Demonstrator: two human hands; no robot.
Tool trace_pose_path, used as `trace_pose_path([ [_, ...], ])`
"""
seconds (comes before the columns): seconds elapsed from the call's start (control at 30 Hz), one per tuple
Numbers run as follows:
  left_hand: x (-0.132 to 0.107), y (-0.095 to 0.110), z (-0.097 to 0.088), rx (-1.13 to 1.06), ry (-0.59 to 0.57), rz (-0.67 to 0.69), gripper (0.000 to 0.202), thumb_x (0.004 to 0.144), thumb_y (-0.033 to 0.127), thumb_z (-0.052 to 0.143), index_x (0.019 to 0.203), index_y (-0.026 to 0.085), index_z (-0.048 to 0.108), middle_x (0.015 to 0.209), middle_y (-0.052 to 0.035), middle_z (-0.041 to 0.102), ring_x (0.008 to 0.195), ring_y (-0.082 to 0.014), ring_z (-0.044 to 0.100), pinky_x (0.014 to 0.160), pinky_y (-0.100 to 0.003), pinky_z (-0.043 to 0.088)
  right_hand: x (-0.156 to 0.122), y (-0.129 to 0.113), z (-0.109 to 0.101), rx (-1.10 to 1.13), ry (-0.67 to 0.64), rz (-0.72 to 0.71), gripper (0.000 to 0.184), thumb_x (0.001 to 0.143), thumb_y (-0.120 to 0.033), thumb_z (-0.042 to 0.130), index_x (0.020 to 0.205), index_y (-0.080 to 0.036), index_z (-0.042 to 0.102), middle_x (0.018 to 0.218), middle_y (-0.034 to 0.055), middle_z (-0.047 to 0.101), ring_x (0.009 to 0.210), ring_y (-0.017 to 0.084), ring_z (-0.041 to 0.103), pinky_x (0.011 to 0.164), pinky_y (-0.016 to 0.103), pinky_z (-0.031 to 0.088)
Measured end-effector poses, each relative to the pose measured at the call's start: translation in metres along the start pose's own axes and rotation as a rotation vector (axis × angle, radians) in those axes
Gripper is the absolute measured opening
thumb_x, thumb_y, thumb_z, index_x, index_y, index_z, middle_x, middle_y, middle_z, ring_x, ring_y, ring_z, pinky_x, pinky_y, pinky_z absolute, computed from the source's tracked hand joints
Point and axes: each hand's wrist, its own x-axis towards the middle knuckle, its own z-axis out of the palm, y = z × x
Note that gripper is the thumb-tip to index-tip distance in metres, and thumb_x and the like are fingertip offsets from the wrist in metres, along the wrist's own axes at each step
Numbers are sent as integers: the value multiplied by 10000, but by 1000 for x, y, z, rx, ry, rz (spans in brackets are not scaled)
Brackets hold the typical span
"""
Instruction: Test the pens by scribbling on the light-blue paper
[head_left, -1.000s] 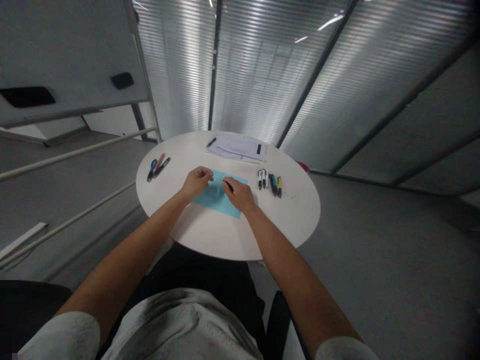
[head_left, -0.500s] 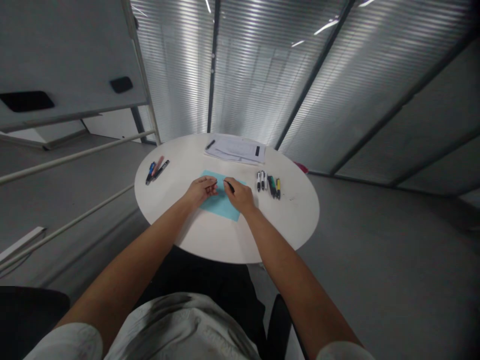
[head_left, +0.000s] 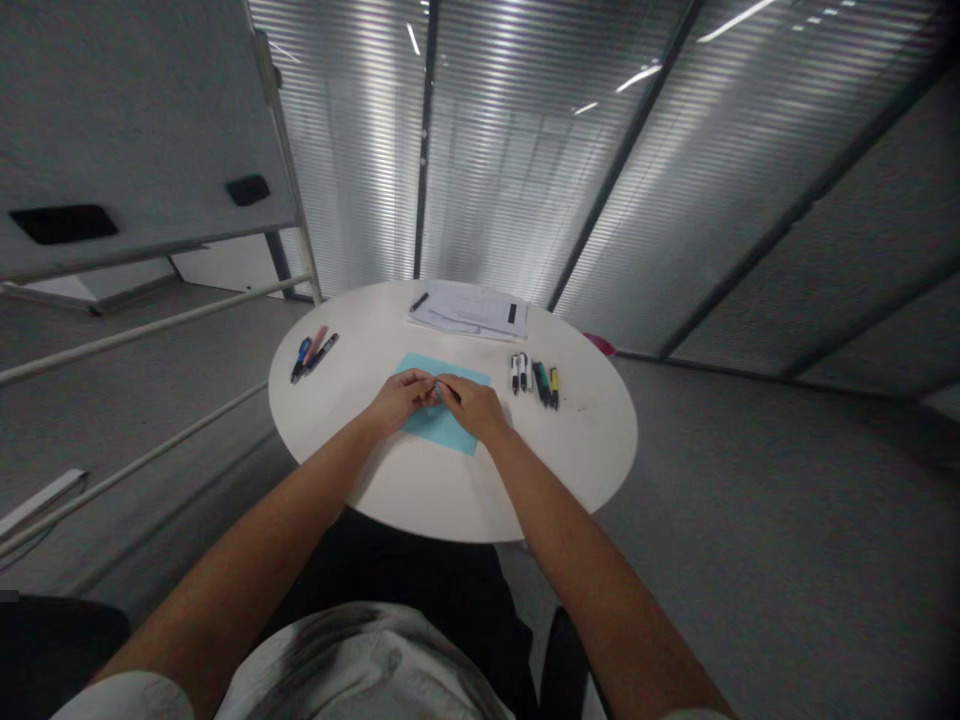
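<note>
Over a light blue sheet of paper [head_left: 441, 437] my two hands meet, fingertips close together. My right hand [head_left: 472, 402] is closed around a dark pen [head_left: 453, 394], mostly covered by the fingers. Opposite it, my left hand [head_left: 403, 398] pinches something small at the pen's end; the fingers hide what it is. The blue sheet lies flat on a white round table [head_left: 435, 510], partly covered by both hands.
To the right lie several markers [head_left: 523, 373], with a yellow one [head_left: 554, 388] at the end. Pens [head_left: 301, 358] and a pinkish strip [head_left: 316, 344] lie on the left. Papers [head_left: 469, 310] with a dark pen [head_left: 419, 301] sit at the back. A whiteboard frame [head_left: 296, 200] stands at left.
My hands have come together; the gap between their fingertips has closed, with the pen's end now at my left fingers. The whole view has shifted slightly.
</note>
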Motion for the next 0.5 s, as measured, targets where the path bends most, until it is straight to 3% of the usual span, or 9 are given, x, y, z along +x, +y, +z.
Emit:
trace_pose_path([
  [0.5, 0, -2, -4, 11, -9, 29, 287, 658, 307, 827, 751, 110, 640, 664, -28, 614, 639, -112, 575, 708, -285, 482, -1, -3, -2, -65, -92, 1, 318, 1013, -378, 369, 1128, -276, 648, 1052, 22, 731, 952, 165, 657, 797, 255, 439],
])
